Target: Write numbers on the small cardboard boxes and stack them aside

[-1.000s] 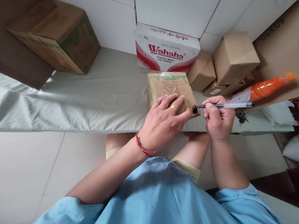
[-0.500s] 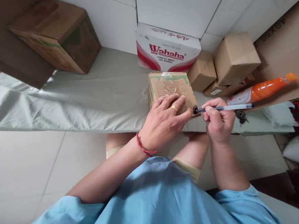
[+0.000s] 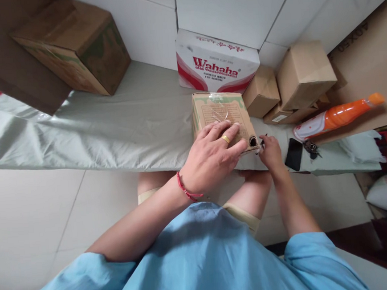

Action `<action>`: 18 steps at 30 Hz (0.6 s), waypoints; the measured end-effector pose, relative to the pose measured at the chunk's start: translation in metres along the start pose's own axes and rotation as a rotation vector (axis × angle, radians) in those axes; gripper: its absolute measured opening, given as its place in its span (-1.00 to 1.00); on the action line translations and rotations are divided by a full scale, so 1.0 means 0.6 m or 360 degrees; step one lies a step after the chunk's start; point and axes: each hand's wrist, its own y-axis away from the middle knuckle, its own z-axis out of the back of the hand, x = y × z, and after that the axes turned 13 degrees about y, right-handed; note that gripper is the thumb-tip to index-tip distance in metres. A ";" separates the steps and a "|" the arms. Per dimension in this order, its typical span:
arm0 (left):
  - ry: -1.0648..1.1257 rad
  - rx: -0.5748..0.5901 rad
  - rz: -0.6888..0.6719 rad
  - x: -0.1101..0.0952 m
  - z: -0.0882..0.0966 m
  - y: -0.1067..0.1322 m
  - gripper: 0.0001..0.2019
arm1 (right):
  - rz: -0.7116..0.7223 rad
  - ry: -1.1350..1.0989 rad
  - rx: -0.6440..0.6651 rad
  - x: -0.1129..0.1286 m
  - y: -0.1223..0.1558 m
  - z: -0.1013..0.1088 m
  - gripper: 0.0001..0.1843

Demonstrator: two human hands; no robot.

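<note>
A small cardboard box (image 3: 222, 109) with green print stands on the cloth-covered bench, clear tape across its top. My left hand (image 3: 214, 150), with a gold ring and a red bracelet on the wrist, lies on the box with its fingers spread. A round dark hole (image 3: 252, 141) shows at the box's near right corner. Just right of that corner, low by the bench, is my right hand (image 3: 271, 153). Its fingers are closed around something small and dark, mostly hidden. The pen cannot be clearly made out.
Right of my right hand lie a black phone (image 3: 294, 154), keys (image 3: 311, 149) and an orange drink bottle (image 3: 340, 117). Behind are a white Wahaha carton (image 3: 217, 60) and plain cardboard boxes (image 3: 305, 73). A larger carton (image 3: 74, 42) sits at left on the grey-green cloth (image 3: 138, 118).
My right hand has drawn the pen out of the hole and moved down beside the box corner. The phone it covered now shows. My left hand has stayed put.
</note>
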 end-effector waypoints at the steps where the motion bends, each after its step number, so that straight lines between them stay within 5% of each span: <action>1: -0.0008 -0.0002 -0.0007 0.000 0.000 0.000 -0.81 | -0.0016 0.0030 0.0052 -0.003 -0.001 -0.019 -0.43; 6: -0.0077 0.0006 -0.0023 -0.001 0.005 0.000 -0.80 | -0.0089 0.0009 0.0046 -0.032 0.007 -0.059 -0.26; 10: -0.0090 0.0013 -0.0034 0.000 0.006 -0.002 -0.79 | -0.0707 0.0103 -0.0133 -0.106 0.023 -0.056 -0.11; 13: -0.0089 0.0012 -0.0038 0.000 0.005 -0.003 -0.79 | -0.1208 0.0160 -0.0051 -0.165 0.044 -0.057 0.11; 18: -0.0051 0.0008 -0.0020 0.002 0.003 -0.002 -0.80 | -0.1366 0.0104 0.0196 -0.204 0.069 -0.065 0.07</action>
